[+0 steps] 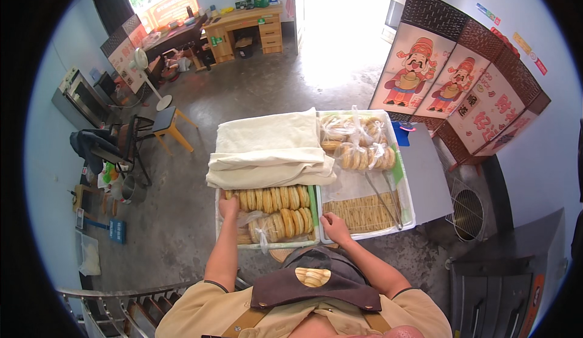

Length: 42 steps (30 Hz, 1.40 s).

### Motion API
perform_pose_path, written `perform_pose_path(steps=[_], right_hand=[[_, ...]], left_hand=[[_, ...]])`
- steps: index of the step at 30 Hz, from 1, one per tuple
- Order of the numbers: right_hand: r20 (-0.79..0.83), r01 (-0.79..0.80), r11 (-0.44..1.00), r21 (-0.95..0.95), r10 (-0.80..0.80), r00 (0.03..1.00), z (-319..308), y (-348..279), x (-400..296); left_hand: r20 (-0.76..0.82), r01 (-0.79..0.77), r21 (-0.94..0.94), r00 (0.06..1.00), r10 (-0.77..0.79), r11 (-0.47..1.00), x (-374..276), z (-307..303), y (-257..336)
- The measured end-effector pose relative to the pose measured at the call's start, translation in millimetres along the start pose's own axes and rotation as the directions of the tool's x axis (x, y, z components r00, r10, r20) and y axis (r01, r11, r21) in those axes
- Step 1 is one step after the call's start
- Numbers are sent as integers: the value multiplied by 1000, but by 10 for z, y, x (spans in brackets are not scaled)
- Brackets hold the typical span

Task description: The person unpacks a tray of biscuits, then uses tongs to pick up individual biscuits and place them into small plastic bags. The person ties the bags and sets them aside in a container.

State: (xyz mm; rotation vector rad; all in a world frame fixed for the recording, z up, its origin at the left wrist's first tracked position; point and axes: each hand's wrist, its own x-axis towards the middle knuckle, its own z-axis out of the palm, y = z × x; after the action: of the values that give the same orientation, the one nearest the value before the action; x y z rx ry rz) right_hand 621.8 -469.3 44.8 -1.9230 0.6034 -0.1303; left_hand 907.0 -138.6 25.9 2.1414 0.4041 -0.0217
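My left hand (229, 207) reaches into the left tray (217, 228), at the left end of a row of flatbreads (273, 199) standing on edge. Its fingertips are partly hidden, so a grip cannot be made out. Below that row lies a tied clear plastic bag of flatbreads (268, 228), with several loose ones (297, 222) to its right. My right hand (336, 228) is curled near the left rim of the right tray (411, 210), over a straw mat (360, 213); nothing shows in it. Metal tongs (385, 199) lie across the mat. A cream cloth (268, 142) covers the left tray's far part.
Bagged flatbreads (357, 140) fill the right tray's far end. A grey board (426, 174) adjoins it on the right, by a folding screen (446, 78). Left stand a stool (166, 122) and a fan (150, 78); a dark metal appliance (496, 288) is at lower right.
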Motion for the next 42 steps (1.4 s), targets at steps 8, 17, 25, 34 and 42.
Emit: perform_pose_path(steps=[8, 17, 25, 34, 42], right_hand=[[-8, 37, 999, -19, -38, 999, 16, 15, 20], [45, -5, 1000, 13, 5, 999, 22, 146, 46], [77, -63, 998, 21, 61, 995, 18, 81, 38], [53, -73, 997, -41, 75, 996, -20, -33, 10], [26, -29, 998, -53, 30, 999, 2, 31, 23]], left_hand=[[-82, -272, 80, 957, 279, 959, -110, -22, 200], [-38, -296, 387, 941, 336, 874, -158, 193, 679], [-91, -363, 178, 920, 382, 915, -33, 366, 553], [-99, -311, 105, 942, 321, 945, -49, 406, 538], [-4, -252, 159, 967, 256, 955, 86, 442, 588]])
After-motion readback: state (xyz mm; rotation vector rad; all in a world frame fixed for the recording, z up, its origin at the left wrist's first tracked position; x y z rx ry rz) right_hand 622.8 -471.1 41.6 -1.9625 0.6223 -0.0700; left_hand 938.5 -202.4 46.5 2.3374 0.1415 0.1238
